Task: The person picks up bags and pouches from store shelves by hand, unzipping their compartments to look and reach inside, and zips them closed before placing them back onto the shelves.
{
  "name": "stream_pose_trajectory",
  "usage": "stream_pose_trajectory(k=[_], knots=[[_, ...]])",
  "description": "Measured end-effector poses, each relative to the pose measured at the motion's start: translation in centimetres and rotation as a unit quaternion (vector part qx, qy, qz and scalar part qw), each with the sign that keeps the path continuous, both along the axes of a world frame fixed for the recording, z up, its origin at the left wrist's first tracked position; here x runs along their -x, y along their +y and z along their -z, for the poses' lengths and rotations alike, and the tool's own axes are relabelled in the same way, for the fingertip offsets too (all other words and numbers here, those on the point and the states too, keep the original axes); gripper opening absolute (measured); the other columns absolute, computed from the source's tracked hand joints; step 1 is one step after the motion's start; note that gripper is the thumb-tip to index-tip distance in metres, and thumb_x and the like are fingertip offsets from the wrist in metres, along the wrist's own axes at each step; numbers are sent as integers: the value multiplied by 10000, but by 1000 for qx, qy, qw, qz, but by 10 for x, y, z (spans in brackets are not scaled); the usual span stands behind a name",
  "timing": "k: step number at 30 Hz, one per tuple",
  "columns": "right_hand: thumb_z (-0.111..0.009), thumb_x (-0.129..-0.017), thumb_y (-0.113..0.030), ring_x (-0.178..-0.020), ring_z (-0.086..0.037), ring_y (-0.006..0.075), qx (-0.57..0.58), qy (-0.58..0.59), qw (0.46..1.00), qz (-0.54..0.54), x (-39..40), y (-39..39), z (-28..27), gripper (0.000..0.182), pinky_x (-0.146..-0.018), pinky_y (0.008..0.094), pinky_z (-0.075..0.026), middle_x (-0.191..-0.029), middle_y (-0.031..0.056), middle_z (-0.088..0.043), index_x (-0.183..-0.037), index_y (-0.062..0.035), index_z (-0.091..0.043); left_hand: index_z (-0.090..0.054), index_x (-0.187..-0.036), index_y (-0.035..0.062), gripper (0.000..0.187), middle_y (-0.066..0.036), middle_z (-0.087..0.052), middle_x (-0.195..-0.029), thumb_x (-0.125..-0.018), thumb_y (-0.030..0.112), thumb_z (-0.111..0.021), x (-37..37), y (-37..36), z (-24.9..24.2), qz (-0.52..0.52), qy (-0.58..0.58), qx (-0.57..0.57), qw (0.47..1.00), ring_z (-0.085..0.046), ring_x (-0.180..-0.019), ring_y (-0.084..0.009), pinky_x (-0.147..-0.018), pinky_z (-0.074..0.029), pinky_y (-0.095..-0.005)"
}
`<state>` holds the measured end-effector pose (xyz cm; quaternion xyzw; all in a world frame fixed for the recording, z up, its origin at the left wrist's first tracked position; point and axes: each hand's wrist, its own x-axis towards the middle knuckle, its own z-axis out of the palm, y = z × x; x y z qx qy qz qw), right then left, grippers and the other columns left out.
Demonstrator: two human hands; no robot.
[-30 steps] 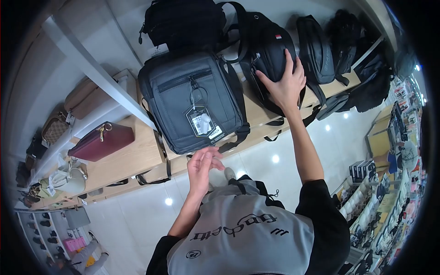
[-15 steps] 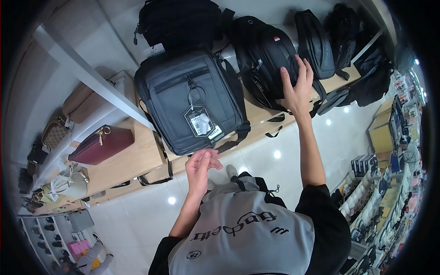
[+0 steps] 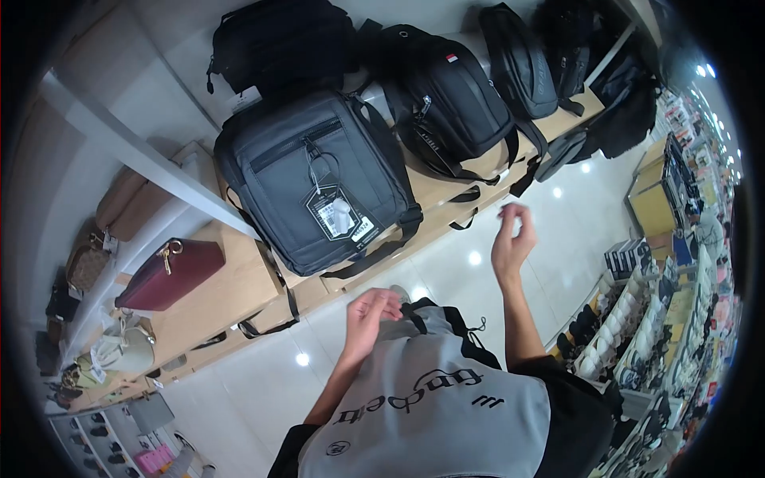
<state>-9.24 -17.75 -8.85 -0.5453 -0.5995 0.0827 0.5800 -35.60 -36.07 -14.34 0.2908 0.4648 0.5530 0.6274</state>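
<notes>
A grey-black square bag [image 3: 287,183] with a front zip and a hanging paper tag [image 3: 333,215] stands on the wooden shelf. Below its lower edge, my left hand [image 3: 373,319] is held in the air, fingers loosely bent, touching nothing. My right hand [image 3: 514,243] hovers over the floor in front of the shelf, fingers curled with a gap to the thumb and nothing visible in it. Nearest to it is a black backpack [image 3: 458,99] with a small red and white label, its straps hanging over the shelf edge.
Another black bag [image 3: 279,44] stands behind the square one. A slim black bag [image 3: 518,68] is further right. On the left are a maroon pouch [image 3: 174,275] and a white shelf post [image 3: 143,155]. Display racks [image 3: 629,334] line the right side, beyond the tiled floor [image 3: 430,319].
My right hand has come off the black backpack and moved down towards my body. My left hand has drawn slightly down and right, away from the square bag. The view has shifted a little.
</notes>
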Motion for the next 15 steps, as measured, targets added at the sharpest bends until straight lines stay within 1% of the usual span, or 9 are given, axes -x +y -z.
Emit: stream_pose_trajectory(k=[1, 4, 6, 7, 8, 10, 12, 14, 15], knots=[[-630, -1065, -65, -786, -678, 183, 40, -3, 999, -18, 1, -15, 9, 147, -753, 333, -543, -848, 109, -727, -981, 36, -696, -723, -1136, -41, 317, -100, -747, -976, -1140, 247, -592, -1, -2, 6, 26, 7, 15, 1000, -718, -818, -162, -769, -586, -297], [-659, -1028, -81, -749, -722, 207, 212, -33, 976, -38, 3, -59, 32, 130, -692, 366, -566, -843, 140, -753, -976, 16, -729, -727, -1151, -27, 308, -87, -746, -992, -1134, 258, -611, -7, -11, 22, 90, -5, 54, 994, -709, -836, -137, -783, -584, -284], [-690, -989, -105, -727, -748, 252, 263, -94, 957, -76, -13, -79, 74, 119, -653, 394, -578, -844, 161, -760, -978, -5, -754, -731, -1167, -17, 276, -74, -747, -999, -1122, 236, -632, -11, -18, 46, 128, 14, 60, 990, -703, -852, -117, -793, -582, -274], [-709, -972, -139, -747, -753, 303, 259, -112, 955, -89, -18, -91, 91, 137, -674, 397, -587, -847, 167, -758, -971, -7, -745, -730, -1167, -19, 270, -72, -746, -997, -1120, 228, -633, -12, -20, 60, 146, 30, 57, 987, -702, -851, -115, -791, -581, -272], [-695, -972, -189, -787, -763, 337, 326, -146, 930, -91, -24, -100, 107, 175, -705, 437, -595, -868, 169, -769, -957, -21, -745, -730, -1168, -21, 263, -70, -746, -995, -1118, 220, -634, -14, -23, 74, 161, 46, 54, 984, -700, -850, -113, -788, -581, -270], [-684, -959, -261, -851, -770, 372, 396, -260, 875, -93, -41, -115, 140, 229, -776, 487, -607, -919, 170, -789, -977, -47, -761, -726, -1177, -23, 265, -71, -747, -994, -1097, 221, -660, -11, -34, 99, 179, 104, 69, 976, -704, -855, -116, -771, -581, -266], [-679, -944, -285, -899, -773, 381, 471, -301, 824, -92, -68, -127, 177, 247, -833, 505, -611, -946, 166, -800, -1005, -68, -780, -728, -1177, -17, 271, -71, -746, -990, -1084, 233, -676, -4, -49, 133, 197, 182, 76, 960, -708, -856, -122, -762, -583, -269], [-675, -930, -300, -945, -775, 384, 529, -341, 774, -71, -109, -140, 228, 266, -879, 512, -614, -959, 165, -807, -1030, -84, -794, -736, -1163, 12, 246, -53, -747, -977, -1080, 235, -674, 6, -74, 179, 139, 106, 152, 973, -720, -834, -149, -771, -597, -300], [-674, -923, -303, -967, -775, 383, 549, -361, 752, -53, -138, -145, 263, 274, -896, 509, -615, -958, 167, -809, -1041, -89, -798, -738, -1170, 21, 228, -51, -743, -967, -1065, 214, -675, 9, -83, 174, 101, 107, 212, 966, -726, -825, -155, -781, -604, -303]])
